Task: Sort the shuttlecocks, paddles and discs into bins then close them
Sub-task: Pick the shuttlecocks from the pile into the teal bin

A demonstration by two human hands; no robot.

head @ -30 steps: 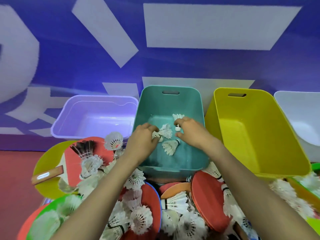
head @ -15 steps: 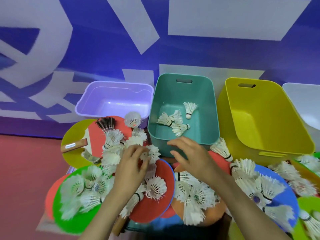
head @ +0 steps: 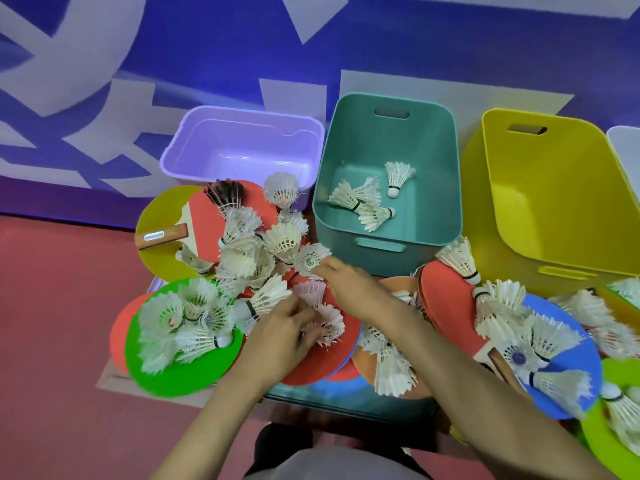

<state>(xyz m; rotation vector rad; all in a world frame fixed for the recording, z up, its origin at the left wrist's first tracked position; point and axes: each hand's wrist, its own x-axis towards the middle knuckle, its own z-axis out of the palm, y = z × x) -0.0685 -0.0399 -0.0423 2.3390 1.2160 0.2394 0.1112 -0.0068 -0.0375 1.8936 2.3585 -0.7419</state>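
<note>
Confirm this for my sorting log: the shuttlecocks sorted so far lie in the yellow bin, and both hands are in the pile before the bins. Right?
Wrong bin. The head view shows the sorted shuttlecocks in the teal bin; the yellow bin looks empty. The rest holds: the left hand and the right hand are both in the pile before the bins.

Left hand [head: 282, 329] and right hand [head: 349, 289] grip piled shuttlecocks [head: 280, 240].
</note>
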